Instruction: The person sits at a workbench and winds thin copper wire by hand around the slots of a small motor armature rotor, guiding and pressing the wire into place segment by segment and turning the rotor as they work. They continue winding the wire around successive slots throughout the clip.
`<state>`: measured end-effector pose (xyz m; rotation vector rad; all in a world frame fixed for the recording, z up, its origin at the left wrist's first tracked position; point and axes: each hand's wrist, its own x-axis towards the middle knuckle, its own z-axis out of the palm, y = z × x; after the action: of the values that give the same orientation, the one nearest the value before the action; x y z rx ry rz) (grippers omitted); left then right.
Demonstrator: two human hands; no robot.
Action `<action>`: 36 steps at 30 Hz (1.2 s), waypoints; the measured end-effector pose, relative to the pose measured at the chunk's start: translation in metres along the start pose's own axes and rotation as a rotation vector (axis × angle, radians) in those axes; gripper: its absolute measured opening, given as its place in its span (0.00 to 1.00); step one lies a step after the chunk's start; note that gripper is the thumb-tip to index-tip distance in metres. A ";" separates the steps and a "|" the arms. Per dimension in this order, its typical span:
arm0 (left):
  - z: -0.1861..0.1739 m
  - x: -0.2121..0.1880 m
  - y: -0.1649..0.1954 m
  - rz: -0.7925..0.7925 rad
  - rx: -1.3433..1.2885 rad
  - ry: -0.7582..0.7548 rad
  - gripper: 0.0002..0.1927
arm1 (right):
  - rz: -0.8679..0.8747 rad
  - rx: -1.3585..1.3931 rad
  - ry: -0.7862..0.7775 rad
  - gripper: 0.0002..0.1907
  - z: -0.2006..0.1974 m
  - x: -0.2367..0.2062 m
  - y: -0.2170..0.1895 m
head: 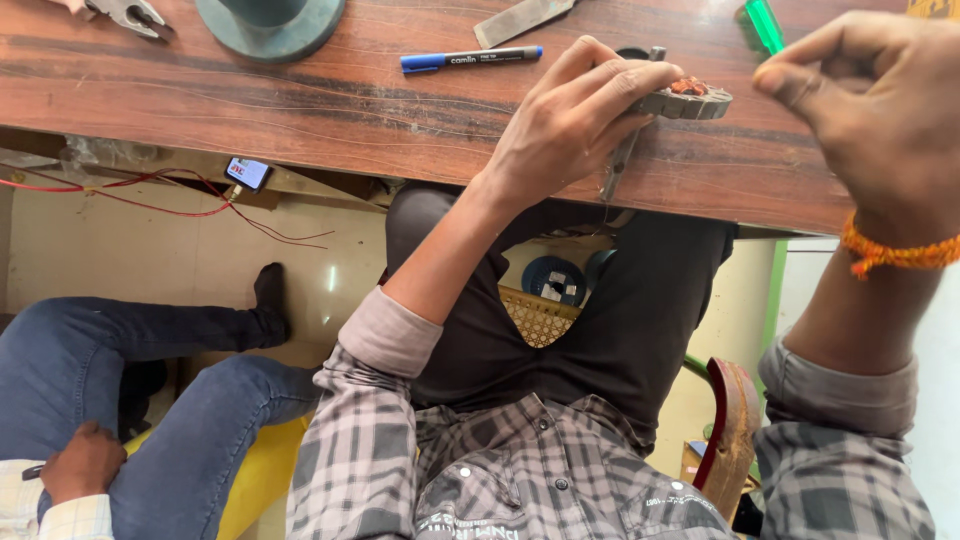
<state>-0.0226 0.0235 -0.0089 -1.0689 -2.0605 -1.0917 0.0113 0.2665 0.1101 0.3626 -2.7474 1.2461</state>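
Wooden, dark-grained, the table (300, 100) fills the top of your view, its edge above your dark trousers. At the left sits another person in blue jeans (150, 390), a hand on the knee. A round green base (270, 25) stands at the far edge, pliers (130, 15) left of it. A blue marker (470, 59) lies nearby. Your left hand (570, 125) pins a small grey round part with copper windings (685, 98) against the table near its edge, fingers closed on it. Your right hand (880, 110) hovers raised beside it, fingers pinched together; whether they grip anything you cannot tell.
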 end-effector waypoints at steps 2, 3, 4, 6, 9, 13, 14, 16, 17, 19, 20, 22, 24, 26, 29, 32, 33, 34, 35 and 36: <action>0.002 -0.002 0.000 -0.018 -0.018 0.003 0.24 | -0.018 0.018 -0.046 0.05 0.002 -0.012 -0.008; 0.002 -0.002 0.000 -0.032 -0.028 -0.001 0.24 | -0.033 0.023 -0.071 0.04 0.005 -0.017 -0.011; 0.002 -0.002 -0.001 -0.046 -0.036 -0.004 0.23 | -0.056 0.012 -0.066 0.03 0.010 -0.021 -0.013; 0.002 -0.001 0.000 -0.047 -0.042 -0.005 0.23 | -0.108 -0.014 -0.062 0.03 0.022 -0.029 -0.015; 0.001 0.000 0.001 -0.054 -0.057 -0.010 0.22 | -0.187 -0.051 -0.064 0.05 0.043 -0.037 -0.012; -0.002 0.000 0.002 -0.051 -0.055 -0.032 0.22 | -0.210 -0.069 -0.038 0.03 0.063 -0.043 -0.001; -0.003 0.000 0.003 -0.032 -0.009 -0.055 0.24 | -0.197 -0.097 -0.028 0.03 0.066 -0.045 0.001; -0.004 0.000 0.006 0.010 0.087 -0.098 0.28 | -0.162 -0.109 -0.005 0.05 0.071 -0.049 0.007; -0.003 -0.001 0.008 0.056 0.129 -0.054 0.29 | -0.138 -0.091 0.005 0.06 0.075 -0.051 0.009; -0.001 -0.007 0.018 0.139 0.215 0.035 0.29 | -0.110 -0.059 0.017 0.06 0.079 -0.057 0.014; 0.002 -0.009 0.020 0.157 0.216 0.037 0.25 | -0.104 -0.041 0.016 0.05 0.077 -0.058 0.016; 0.008 -0.016 0.026 0.188 0.225 0.040 0.16 | -0.096 -0.008 0.001 0.05 0.072 -0.061 0.019; 0.012 -0.025 0.029 0.210 0.298 0.045 0.12 | -0.089 0.014 -0.020 0.04 0.063 -0.065 0.017; 0.015 -0.032 0.028 0.219 0.329 0.021 0.08 | -0.111 -0.044 -0.036 0.04 0.051 -0.066 0.011; 0.018 -0.036 0.025 0.163 0.275 -0.023 0.07 | -0.147 -0.167 -0.037 0.06 0.036 -0.063 -0.004; 0.020 -0.035 0.025 0.025 0.132 0.040 0.07 | -0.178 -0.248 -0.002 0.08 0.030 -0.057 -0.018; 0.020 -0.035 0.025 -0.015 0.070 0.075 0.08 | -0.187 -0.266 0.012 0.09 0.029 -0.054 -0.022; 0.020 -0.034 0.026 -0.055 0.009 0.109 0.08 | -0.204 -0.277 0.032 0.08 0.030 -0.051 -0.024; 0.021 -0.033 0.026 -0.107 -0.068 0.125 0.08 | -0.222 -0.287 0.050 0.08 0.031 -0.046 -0.025; 0.022 -0.031 0.025 -0.162 -0.144 0.139 0.08 | -0.239 -0.296 0.066 0.07 0.031 -0.040 -0.026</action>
<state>0.0125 0.0389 -0.0337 -0.8775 -2.0097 -1.3729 0.0571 0.2335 0.1003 0.5852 -2.6787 0.7677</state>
